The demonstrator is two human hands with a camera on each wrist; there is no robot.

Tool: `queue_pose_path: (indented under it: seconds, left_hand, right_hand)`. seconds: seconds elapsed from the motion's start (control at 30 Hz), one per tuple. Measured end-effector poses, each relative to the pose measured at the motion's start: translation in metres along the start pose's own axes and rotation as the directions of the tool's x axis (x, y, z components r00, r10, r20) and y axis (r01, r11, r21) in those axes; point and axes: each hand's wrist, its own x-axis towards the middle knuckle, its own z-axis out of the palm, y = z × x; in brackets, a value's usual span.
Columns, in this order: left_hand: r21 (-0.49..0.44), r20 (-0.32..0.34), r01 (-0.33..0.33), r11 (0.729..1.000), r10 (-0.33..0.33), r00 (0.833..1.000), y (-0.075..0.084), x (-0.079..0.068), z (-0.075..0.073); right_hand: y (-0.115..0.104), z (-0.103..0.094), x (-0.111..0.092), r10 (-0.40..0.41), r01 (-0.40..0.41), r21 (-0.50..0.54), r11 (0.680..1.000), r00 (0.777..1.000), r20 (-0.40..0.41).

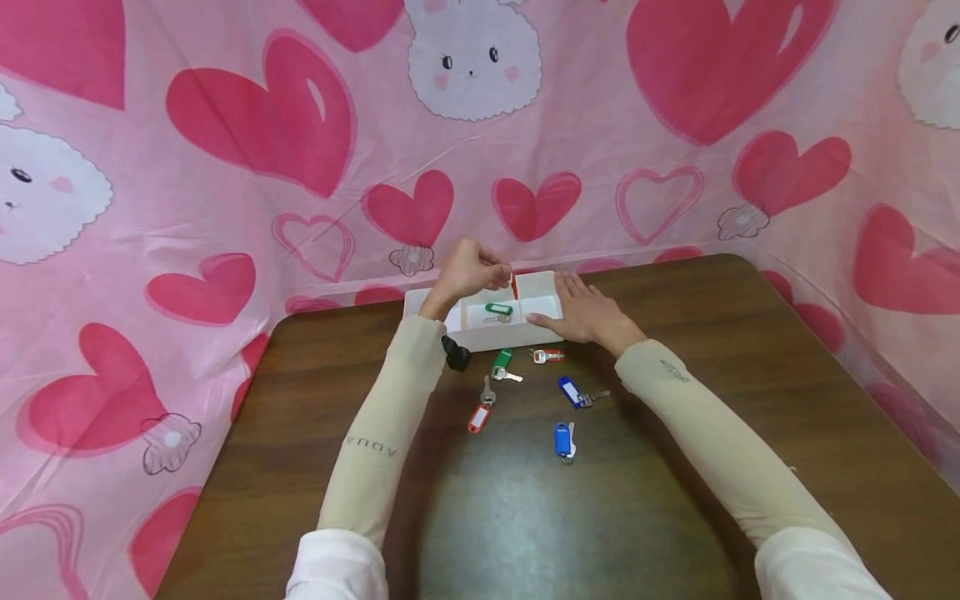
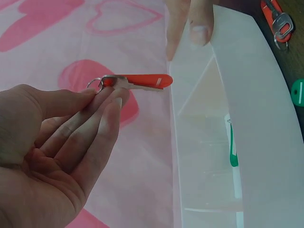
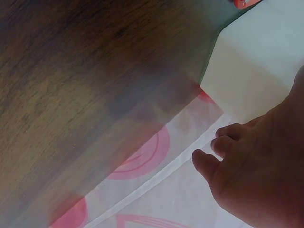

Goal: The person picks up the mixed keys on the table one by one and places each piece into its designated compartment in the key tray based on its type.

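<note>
Between thumb and fingers, my left hand (image 1: 474, 271) pinches the ring of a key with a red tag (image 2: 149, 80), held above a white divided box (image 1: 498, 337). In the head view the red tag hangs near the divider between the middle and right compartments. A key with a green tag (image 1: 498, 309) lies in the middle compartment. My right hand (image 1: 592, 315) rests against the box's right end with its fingers extended, the thumb reaching over the front rim. The left compartment is partly hidden by my left wrist.
In front of the box on the wooden table (image 1: 495, 533) lie keys with a green tag (image 1: 502, 360), a red tag (image 1: 553, 356), another red tag (image 1: 478, 418), a dark blue tag (image 1: 570, 392) and a blue tag (image 1: 562, 440). A pink heart-patterned cloth (image 1: 465, 150) hangs behind.
</note>
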Motion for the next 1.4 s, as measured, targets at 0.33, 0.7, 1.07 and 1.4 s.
queue_pose_path:
  seconds: [0.33,0.7,1.07,1.4]
  left_hand:
    - [0.004,0.004,0.032,0.999,-0.032,0.999,0.002,0.012,0.001]
    - [0.01,0.004,0.043,0.999,-0.044,0.999,0.008,0.017,0.007]
    - [-0.073,0.022,0.112,0.991,-0.11,0.994,0.009,0.024,0.012]
    - [-0.079,0.029,0.12,0.99,-0.118,0.993,0.003,0.033,0.019]
  right_hand:
    - [0.0,0.0,0.0,-0.002,0.002,-0.008,1.0,1.0,0.004]
    - [0.001,0.001,0.0,-0.003,0.003,-0.001,1.0,1.0,0.012]
    - [0.001,0.0,-0.002,-0.005,0.005,-0.002,1.0,1.0,0.007]
    - [0.0,-0.002,-0.004,-0.011,0.011,0.002,1.0,1.0,0.006]
